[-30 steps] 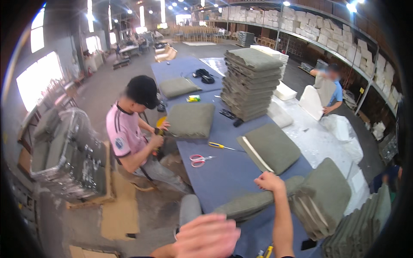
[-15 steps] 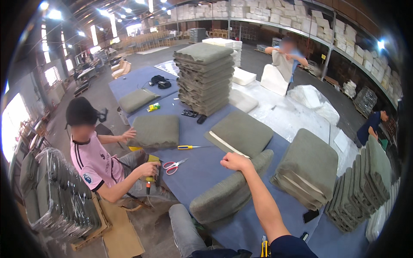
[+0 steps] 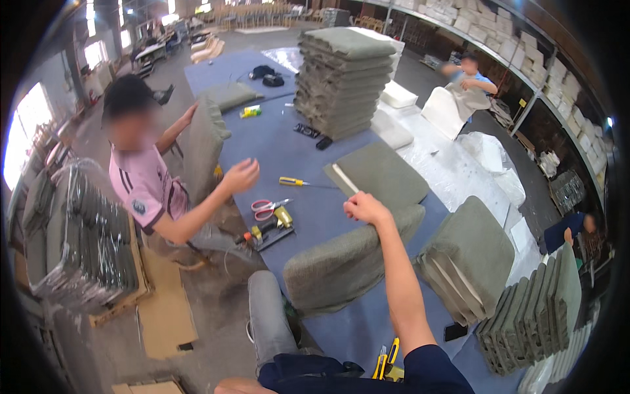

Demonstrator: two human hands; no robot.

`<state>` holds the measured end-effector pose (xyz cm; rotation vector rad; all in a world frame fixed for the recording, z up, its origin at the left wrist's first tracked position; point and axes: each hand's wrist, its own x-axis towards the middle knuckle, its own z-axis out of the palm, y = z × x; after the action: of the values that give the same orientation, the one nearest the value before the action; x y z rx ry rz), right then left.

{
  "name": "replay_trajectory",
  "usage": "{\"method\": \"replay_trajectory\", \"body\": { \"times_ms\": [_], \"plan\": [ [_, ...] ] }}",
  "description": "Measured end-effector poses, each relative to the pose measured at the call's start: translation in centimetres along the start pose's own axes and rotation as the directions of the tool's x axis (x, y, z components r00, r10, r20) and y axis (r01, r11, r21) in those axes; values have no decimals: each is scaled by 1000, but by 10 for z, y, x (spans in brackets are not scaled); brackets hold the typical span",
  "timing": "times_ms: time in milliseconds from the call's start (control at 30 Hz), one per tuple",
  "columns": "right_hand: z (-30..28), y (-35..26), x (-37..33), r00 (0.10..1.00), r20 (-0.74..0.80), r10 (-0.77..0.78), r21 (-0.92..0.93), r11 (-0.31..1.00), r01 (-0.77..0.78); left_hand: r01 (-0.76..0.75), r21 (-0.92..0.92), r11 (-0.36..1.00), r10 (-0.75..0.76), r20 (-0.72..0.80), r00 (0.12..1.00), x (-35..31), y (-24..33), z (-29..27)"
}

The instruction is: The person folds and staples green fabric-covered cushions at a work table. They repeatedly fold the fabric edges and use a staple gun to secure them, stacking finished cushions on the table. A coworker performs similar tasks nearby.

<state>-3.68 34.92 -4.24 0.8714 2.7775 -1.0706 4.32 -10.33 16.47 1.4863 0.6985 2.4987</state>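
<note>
My right hand (image 3: 367, 209) has its fingers curled closed just past the upper edge of a grey-green upholstered seat cushion (image 3: 344, 262). What sits in the fingers, if anything, is too small to make out. The cushion stands on its long edge on the blue-covered table (image 3: 367, 341), close in front of me. Behind my hand lies another grey-green cushion (image 3: 387, 174) with a pale strip along its near left edge. Of my left arm only a bit of skin shows at the lower edge; the hand itself is out of the picture.
Left, a seated co-worker in a pink shirt (image 3: 147, 187) holds a cushion (image 3: 205, 141) upright. Near them lie a yellow-black power tool (image 3: 272, 228), red-handled scissors (image 3: 264, 209) and a yellow-handled screwdriver (image 3: 292, 181). Cushion stacks (image 3: 344, 85) stand behind; others (image 3: 466, 259) and a phone (image 3: 455, 332) are right.
My view has shifted, while my right hand stays by the cushion's upper edge. The seated co-worker has laid the power tool on the table and tipped their cushion up on edge.
</note>
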Motion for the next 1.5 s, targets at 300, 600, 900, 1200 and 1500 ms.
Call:
{"method": "replay_trajectory", "body": {
  "times_ms": [300,600,900,1200,1500],
  "plan": [
    [13,0,11,988,-72,-137,38,989,140,164,-62,984,-167,-53,984,-8,-13,-8],
    [7,9,23,992,-94,-82,142,985,95,204,-180,962,-247,-261,933,-16,-35,16],
    [7,5,21,988,-126,-89,47,994,95,138,-243,960,-217,-339,915,-15,-34,19],
    [5,-19,8,960,-245,-137,-104,988,115,3,-300,954,-4,-3,1000,-3,-33,3],
    [3,-7,-3,962,-264,-64,-37,998,57,-25,-72,997,27,25,999,62,-32,53]
  ]
}}
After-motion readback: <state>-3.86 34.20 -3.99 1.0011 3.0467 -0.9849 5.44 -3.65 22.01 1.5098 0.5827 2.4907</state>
